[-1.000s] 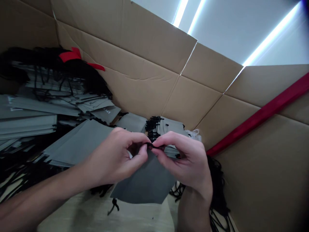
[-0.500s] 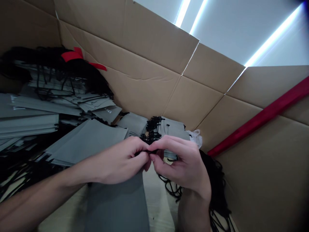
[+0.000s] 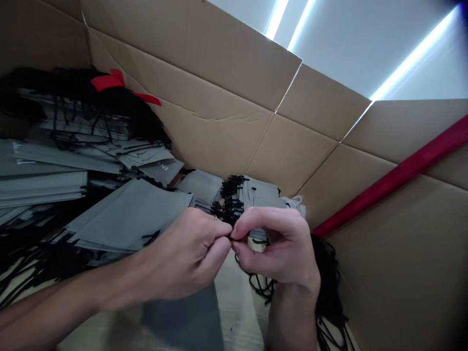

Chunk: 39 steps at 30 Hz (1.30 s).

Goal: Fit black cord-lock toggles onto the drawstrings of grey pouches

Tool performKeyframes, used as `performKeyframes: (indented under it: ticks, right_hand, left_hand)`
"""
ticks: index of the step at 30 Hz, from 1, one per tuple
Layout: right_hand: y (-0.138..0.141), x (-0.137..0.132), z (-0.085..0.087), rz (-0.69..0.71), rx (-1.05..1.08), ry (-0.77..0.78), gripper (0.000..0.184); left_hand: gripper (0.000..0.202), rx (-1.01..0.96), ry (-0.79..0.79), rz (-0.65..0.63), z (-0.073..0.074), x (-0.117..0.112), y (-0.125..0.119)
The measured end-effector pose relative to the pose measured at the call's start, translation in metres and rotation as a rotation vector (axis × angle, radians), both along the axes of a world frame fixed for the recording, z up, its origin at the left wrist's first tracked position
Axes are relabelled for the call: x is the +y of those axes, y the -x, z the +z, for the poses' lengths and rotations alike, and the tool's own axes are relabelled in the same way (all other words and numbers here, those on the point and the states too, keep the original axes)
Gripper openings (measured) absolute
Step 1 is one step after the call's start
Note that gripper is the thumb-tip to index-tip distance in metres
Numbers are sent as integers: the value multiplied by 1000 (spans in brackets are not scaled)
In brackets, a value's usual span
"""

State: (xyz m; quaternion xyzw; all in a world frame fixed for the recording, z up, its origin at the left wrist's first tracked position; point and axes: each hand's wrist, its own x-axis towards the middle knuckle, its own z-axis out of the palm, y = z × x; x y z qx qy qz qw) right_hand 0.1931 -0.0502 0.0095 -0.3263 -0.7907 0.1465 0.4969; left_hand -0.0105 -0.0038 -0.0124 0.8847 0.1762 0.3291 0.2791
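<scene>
My left hand and my right hand meet fingertip to fingertip in the middle of the view, both pinching a thin black cord. A grey bag hangs down below my left hand, partly hidden by it and by my forearm. Where the cord joins the bag is hidden by my fingers. Behind my hands lies a small stack of grey bags with black cords bunched at its left edge.
Piles of flat grey bags with black cords fill the left side. A red ribbon lies on the far pile. Cardboard walls enclose the space, with a red strip at right. Loose black cords lie by my right wrist.
The grey bag has swung from in front of my hands down below my left hand. Both hands have closed tighter around the cord and shifted slightly right.
</scene>
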Motion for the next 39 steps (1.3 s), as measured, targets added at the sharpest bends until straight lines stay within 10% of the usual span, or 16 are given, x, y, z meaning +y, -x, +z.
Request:
performKeyframes:
  ticks: [5,15,23,31,39]
  right_hand:
    - [-3,7,-8,141,175,102,22]
    - [10,24,-20,369,440,223,27]
    - [-9,17,-9,165,378,159,26]
    - [-20,6,1,138,327,234,40]
    - [-18,-4,5,-116,241,149,13]
  left_hand:
    - [33,-161,-247,-67,-3,-1,-3]
    - [32,-285,-81,-115,0,-1,2]
    - [29,-250,232,-74,7,-4,6]
    - [39,-150,186,-51,8,1,2]
    - [27,-140,132,-4,6,3,1]
